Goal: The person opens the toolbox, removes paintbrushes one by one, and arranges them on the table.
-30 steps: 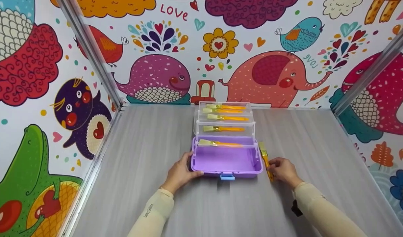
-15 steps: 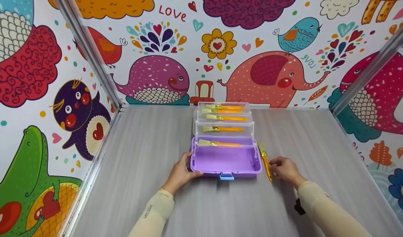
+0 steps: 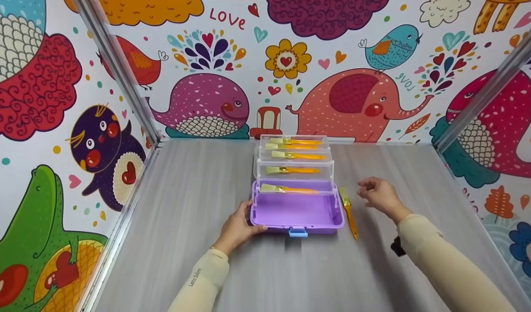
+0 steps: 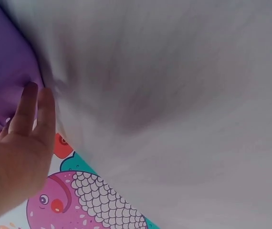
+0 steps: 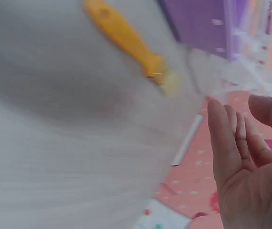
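Note:
A purple storage box (image 3: 298, 210) stands unfolded on the table, a blue latch (image 3: 298, 232) on its front. Clear trays (image 3: 296, 174) rise in steps behind it, with several yellow-handled paintbrushes (image 3: 296, 170) lying across them. My left hand (image 3: 239, 225) holds the box's front left corner, thumb on the front and fingers along the side wall (image 4: 24, 71). To the right of the box lies one more paintbrush (image 3: 349, 212) on the tabletop, its bristles pointing away from me. Above and to the right of it my right hand (image 3: 382, 197) hovers, holding nothing, fingers loosely bent.
The box stands on a grey wood-grain table (image 3: 191, 190). Walls with printed cartoon animals (image 3: 347, 104) border the table at the back and both sides. Metal rails (image 3: 122, 78) run up the two back corners.
My right hand has let go of the loose paintbrush and lifted away to the back right. The brush stays on the table. The left hand keeps its place on the box.

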Demonstrator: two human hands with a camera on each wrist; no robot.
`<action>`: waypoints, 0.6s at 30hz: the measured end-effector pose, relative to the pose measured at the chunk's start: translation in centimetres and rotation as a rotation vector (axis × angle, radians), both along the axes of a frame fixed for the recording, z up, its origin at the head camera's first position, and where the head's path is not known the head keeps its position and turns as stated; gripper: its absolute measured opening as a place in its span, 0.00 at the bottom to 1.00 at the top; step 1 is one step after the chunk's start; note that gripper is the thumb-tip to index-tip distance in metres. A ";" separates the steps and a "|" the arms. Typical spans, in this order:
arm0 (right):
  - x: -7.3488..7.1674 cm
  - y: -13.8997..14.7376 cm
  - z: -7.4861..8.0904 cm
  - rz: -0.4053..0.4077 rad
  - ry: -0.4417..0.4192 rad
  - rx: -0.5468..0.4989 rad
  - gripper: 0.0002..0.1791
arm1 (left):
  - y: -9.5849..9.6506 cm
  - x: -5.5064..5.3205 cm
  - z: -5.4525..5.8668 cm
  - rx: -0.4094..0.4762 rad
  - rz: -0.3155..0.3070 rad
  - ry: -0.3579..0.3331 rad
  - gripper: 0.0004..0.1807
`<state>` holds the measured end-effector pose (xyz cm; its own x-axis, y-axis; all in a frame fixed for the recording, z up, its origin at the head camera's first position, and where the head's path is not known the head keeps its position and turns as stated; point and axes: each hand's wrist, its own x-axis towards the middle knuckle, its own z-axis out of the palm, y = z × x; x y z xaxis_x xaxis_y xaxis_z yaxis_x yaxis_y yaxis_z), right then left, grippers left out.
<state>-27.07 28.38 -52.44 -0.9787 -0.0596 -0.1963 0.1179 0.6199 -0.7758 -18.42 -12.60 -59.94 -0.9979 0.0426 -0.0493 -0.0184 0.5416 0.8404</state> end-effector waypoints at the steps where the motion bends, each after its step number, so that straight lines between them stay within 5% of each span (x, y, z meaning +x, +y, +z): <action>1: -0.3 -0.4 0.5 0.012 -0.005 0.002 0.14 | 0.0 0.0 0.1 -0.021 0.003 -0.005 0.50; 11: -2.3 -5.7 3.1 0.185 0.100 0.065 0.14 | -0.1 0.1 0.4 -0.055 0.000 -0.016 0.50; 18: -3.0 -9.2 3.7 0.379 0.215 0.175 0.12 | 0.0 0.0 0.5 -0.054 0.000 -0.016 0.50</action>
<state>-30.05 19.17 -48.70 -0.9140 -0.4046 -0.0309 -0.2938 0.7122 -0.6375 -18.39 -12.63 -59.45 -0.9970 0.0393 -0.0671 -0.0314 0.5862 0.8095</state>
